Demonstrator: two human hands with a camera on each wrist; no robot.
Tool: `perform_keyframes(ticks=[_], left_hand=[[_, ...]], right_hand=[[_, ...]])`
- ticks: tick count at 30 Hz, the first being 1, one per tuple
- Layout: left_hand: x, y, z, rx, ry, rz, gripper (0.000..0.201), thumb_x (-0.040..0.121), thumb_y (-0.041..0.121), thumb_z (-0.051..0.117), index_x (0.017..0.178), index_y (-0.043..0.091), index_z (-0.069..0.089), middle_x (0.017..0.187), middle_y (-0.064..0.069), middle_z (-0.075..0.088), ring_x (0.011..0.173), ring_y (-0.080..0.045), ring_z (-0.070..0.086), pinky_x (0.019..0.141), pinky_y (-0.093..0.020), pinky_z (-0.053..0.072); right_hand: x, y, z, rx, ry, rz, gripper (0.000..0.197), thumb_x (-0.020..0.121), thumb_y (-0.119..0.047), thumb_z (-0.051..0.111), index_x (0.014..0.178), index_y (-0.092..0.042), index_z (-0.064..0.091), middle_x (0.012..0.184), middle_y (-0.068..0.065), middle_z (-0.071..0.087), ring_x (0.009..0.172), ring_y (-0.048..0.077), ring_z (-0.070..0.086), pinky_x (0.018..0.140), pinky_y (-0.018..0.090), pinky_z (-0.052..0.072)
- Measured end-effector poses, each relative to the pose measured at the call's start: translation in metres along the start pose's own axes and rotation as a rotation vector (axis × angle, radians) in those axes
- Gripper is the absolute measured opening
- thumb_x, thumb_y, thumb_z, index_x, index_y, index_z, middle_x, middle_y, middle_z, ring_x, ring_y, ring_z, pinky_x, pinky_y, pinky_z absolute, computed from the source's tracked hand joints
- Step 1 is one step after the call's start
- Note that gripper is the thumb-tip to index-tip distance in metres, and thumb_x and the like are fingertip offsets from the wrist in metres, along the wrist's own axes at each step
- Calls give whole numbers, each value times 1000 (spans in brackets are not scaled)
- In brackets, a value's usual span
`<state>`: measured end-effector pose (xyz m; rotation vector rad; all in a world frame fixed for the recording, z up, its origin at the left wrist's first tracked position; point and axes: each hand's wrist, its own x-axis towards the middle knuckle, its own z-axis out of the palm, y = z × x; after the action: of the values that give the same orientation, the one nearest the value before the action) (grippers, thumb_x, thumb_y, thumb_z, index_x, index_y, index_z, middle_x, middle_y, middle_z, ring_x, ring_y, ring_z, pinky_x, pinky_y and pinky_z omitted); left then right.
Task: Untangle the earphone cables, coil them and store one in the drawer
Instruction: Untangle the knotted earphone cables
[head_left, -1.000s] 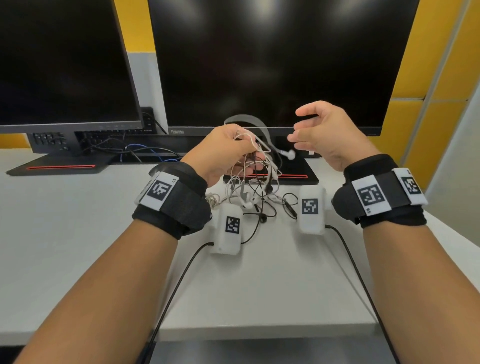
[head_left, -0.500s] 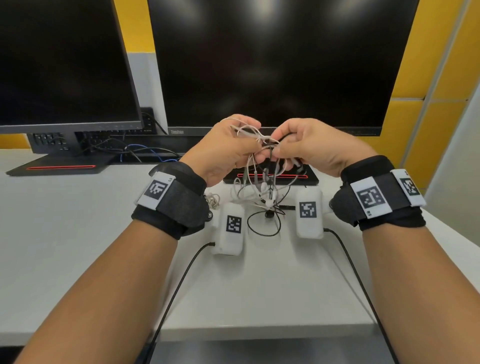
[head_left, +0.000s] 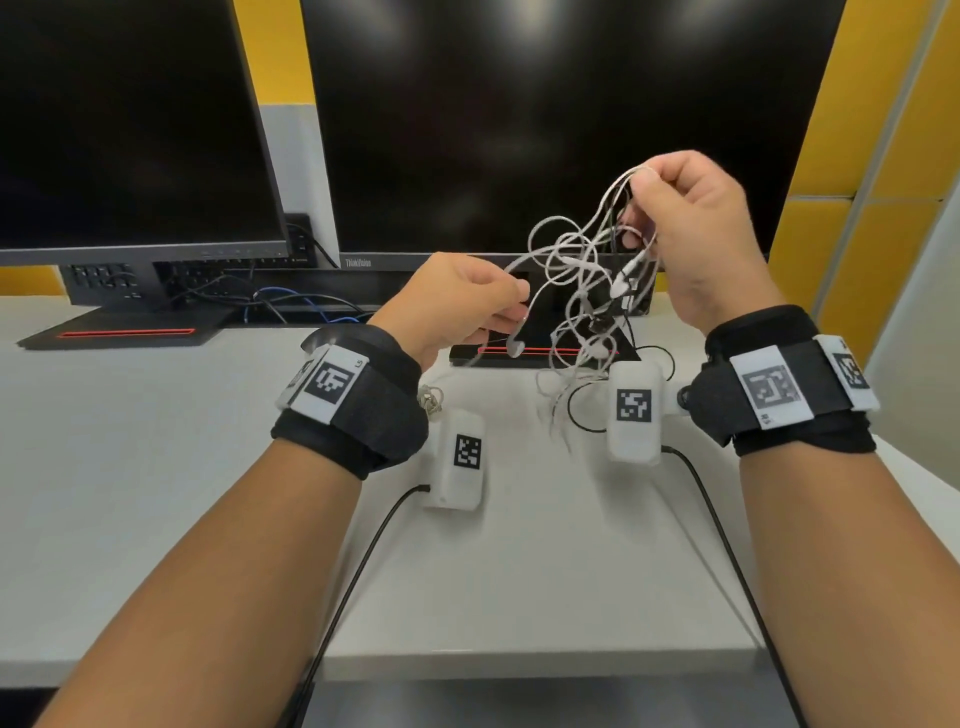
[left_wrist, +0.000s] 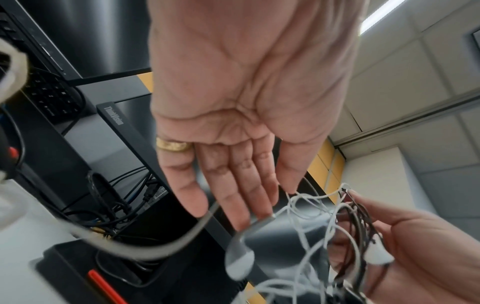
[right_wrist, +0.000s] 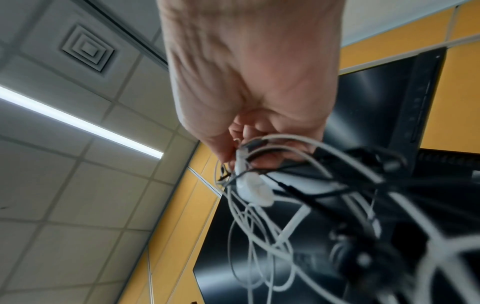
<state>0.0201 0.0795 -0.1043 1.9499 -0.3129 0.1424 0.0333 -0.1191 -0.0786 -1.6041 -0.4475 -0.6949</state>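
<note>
The right hand (head_left: 696, 244) is raised above the white desk (head_left: 156, 467) with its fingers curled inward, pinching the top of the tangled earphone cables (head_left: 582, 291) between thumb and fingertips; the right wrist view confirms the closed grip, with white and black strands and one white earbud (right_wrist: 253, 190) emerging directly below the fingers. The tangle hangs down and to the left of this grip, its lowest loops reaching the desk surface just beside the black monitor base (head_left: 467, 356). The left hand (head_left: 457, 306) is positioned lower than the right-hand grip and to its left, well apart from it. In the head view its fingertips hold a single white strand, from which a second white earbud (head_left: 515, 347) dangles directly beneath the hand. In the left wrist view the fingers (left_wrist: 226, 195) appear nearly straight with the strand crossing under them, so the closure of this grip is light; whether the thumb presses the strand cannot be determined. The held strand runs up and rightward from the left-hand grip into the main tangle. A gold ring (left_wrist: 172, 145) is worn on the left hand. Both wrists carry black straps with printed markers, and two white marker boxes (head_left: 460, 460) sit below the hands. No drawer is visible
</note>
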Motion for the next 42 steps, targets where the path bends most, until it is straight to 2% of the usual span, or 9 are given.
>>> perform_keyframes(ticks=[5,10,13,19,24,29,35,37,42], left_hand=[[3,-1,-1,7,46,91,12,92,26,63,104,24,65,107,5,68,101,-9,64,83,-27,51],[1,-3,1,219,-146,40,8,91,21,63,89,24,70,101,6,70,93,-12,62,81,-31,46],[-3,0,3,251,-278,12,14,94,22,59,96,22,73,99,5,72,87,-6,60,80,-25,42],[-4,4,2,38,-213,86,38,96,22,57,129,37,46,136,6,50,119,-10,51,95,-32,42],[-3,6,1,-35,17,198,12,94,19,60,102,27,55,105,9,59,94,-6,57,78,-25,47],[-6,3,5,34,-247,191,22,91,29,64,111,22,62,115,0,66,107,-11,61,88,-28,47],[-8,4,3,-32,-262,181,11,92,23,63,91,13,58,88,-1,63,86,-10,63,88,-36,50],[-7,6,2,-119,-206,177,16,93,14,62,82,15,51,80,-4,64,83,-14,69,88,-39,52],[0,4,-2,-148,54,179,21,93,5,58,79,16,46,68,-2,51,55,-9,57,60,-25,51]], right_hand=[[-4,-6,8,187,-98,164,13,105,-18,41,99,-12,51,69,2,63,60,15,62,58,28,54],[-4,-11,7,468,-104,152,15,106,-19,36,102,-12,49,95,11,71,93,32,71,79,42,59],[-6,-9,5,386,-161,106,13,104,-21,41,98,-17,52,112,10,68,105,30,68,78,40,57],[-7,-5,4,232,-271,112,11,96,-26,61,87,-22,56,112,2,60,100,18,64,79,39,56],[-13,-11,8,186,-419,199,18,93,-20,55,82,-24,69,111,-4,60,103,17,60,83,46,58],[-17,-11,17,140,-450,166,45,92,9,46,105,-28,69,121,-16,56,99,15,64,79,45,60],[-10,2,19,-147,-259,73,49,81,-26,78,124,-39,59,126,-15,54,113,13,59,88,37,57],[-9,6,18,-203,-212,53,45,80,-32,78,120,-37,57,120,-24,46,123,15,51,97,36,48],[-4,14,11,-371,-124,75,42,91,-39,65,130,-31,53,140,1,46,132,19,42,104,39,41]])
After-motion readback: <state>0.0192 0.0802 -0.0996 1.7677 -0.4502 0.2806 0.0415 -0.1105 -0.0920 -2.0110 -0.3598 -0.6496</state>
